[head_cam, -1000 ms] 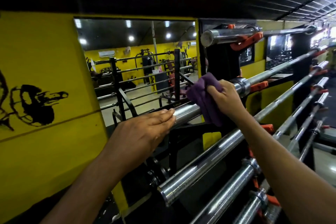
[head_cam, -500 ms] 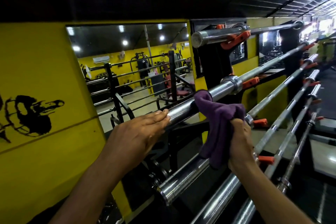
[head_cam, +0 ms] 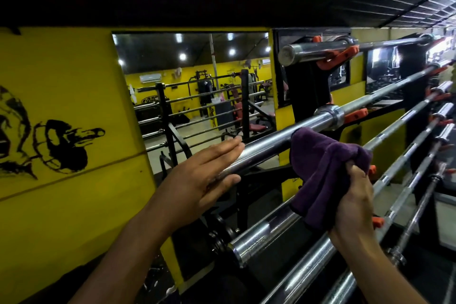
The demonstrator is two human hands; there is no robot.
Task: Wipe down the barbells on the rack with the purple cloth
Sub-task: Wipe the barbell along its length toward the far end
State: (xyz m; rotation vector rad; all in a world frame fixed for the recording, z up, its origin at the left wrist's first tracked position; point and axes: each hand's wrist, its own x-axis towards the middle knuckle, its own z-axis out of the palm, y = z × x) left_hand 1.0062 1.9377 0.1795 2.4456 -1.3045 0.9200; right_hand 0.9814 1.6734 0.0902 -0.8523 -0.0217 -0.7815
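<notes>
Left hand [head_cam: 204, 175] lay flat against the near end of the second barbell [head_cam: 269, 147], fingers straight and together, thumb under the sleeve; it gripped nothing. Right hand [head_cam: 355, 197] was closed around a bunched purple cloth [head_cam: 323, 170], fingers curled into the fabric. Cloth's upper edge touched the underside of the second barbell, just right of the left hand; the rest hung down in front of the third barbell [head_cam: 256, 244] below it.

Second barbell ran from the left hand up and to the right, past its chrome collar [head_cam: 333, 116] and an orange rack hook [head_cam: 355, 116]. Top barbell [head_cam: 320, 48] sat above it on another orange hook. Further bars lay below and to the right of the second barbell, all on the black rack [head_cam: 306, 86]. Wall mirror [head_cam: 192, 86] stood behind the second barbell's near end; yellow wall [head_cam: 61, 205] with a black drawing lay left of that.
</notes>
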